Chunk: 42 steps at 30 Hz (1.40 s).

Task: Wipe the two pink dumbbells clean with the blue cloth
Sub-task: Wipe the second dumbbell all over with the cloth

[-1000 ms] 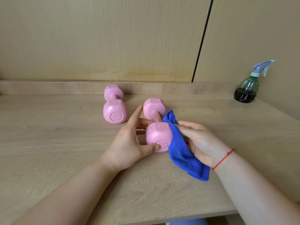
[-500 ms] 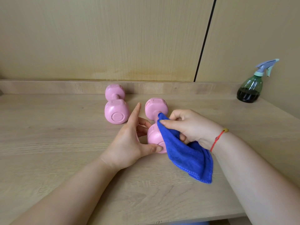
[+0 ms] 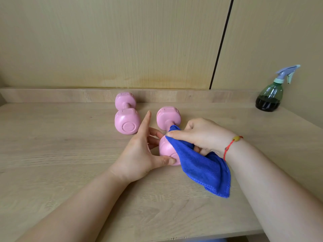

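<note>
**A:** How are the 2 hands now?

**B:** The left hand (image 3: 139, 151) grips the near head of the centre dumbbell (image 3: 165, 148). Its thumb presses on the round end face, the middle fingers curl against the left side, and the index finger points straight up, free. The right hand (image 3: 201, 135) pinches the blue cloth (image 3: 201, 169) and lies on top of the same head. Its index finger pushes the cloth toward the handle.

**A:** What has changed in the last second?

**B:** 1 second ago the right hand was at the right side of this head, and the top face with its raised marking was bare. Now the cloth covers that top face, and its upper corner touches the handle. The rest of the cloth drapes down toward the lower right of the frame, over the table (image 3: 70, 145). The left hand has almost not moved.

**A:** What does this mean for the task?

**B:** I judge that the wipe is passing from the side to the top of this head, so the work is still early. The handle, the far head and the part under the left fingers remain to do. The second dumbbell (image 3: 126, 120) lies left of centre, near the back ledge. It is apart from both hands and nothing touches it.

**A:** Is anything else there?

**B:** Only a spray bottle (image 3: 269, 96) at the upper right of the frame, well apart.
</note>
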Tool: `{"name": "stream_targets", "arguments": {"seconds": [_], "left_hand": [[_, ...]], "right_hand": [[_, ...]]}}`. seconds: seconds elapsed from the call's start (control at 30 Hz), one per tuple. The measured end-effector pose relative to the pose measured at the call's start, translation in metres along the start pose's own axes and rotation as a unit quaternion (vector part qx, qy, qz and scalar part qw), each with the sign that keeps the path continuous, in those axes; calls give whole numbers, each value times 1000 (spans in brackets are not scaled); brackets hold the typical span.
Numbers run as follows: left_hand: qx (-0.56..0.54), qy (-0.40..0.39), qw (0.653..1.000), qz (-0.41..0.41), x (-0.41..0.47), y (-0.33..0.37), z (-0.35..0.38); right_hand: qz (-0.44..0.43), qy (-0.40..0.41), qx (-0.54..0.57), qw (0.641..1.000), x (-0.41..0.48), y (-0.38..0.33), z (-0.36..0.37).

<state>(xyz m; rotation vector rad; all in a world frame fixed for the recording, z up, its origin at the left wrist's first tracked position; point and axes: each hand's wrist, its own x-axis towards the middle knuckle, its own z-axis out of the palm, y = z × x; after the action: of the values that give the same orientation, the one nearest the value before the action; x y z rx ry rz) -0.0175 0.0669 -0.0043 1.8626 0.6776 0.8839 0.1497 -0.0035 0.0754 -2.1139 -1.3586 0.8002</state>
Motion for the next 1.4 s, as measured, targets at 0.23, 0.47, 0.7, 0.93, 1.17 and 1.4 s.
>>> {"name": "stream_targets", "arguments": {"seconds": [0.23, 0.47, 0.7, 0.93, 1.17, 1.4], "left_hand": [[2, 3, 1000, 1, -1, 2, 0], [3, 4, 1000, 7, 1, 1, 1], [14, -7, 1000, 15, 0, 3, 1], [-38, -59, 997, -31, -3, 5, -11], [-104, 91, 989, -60, 6, 3, -20], [-76, 135, 987, -48, 5, 6, -21]], "right_hand": [[-70, 74, -89, 991, -3, -2, 9], [-116, 90, 155, 977, 2, 34, 11], [-234, 234, 16, 944, -5, 25, 18], [-287, 108, -68, 949, -4, 27, 41], [-360, 212, -178, 891, -1, 31, 60], [-453, 246, -187, 836, 1, 36, 63]]}}
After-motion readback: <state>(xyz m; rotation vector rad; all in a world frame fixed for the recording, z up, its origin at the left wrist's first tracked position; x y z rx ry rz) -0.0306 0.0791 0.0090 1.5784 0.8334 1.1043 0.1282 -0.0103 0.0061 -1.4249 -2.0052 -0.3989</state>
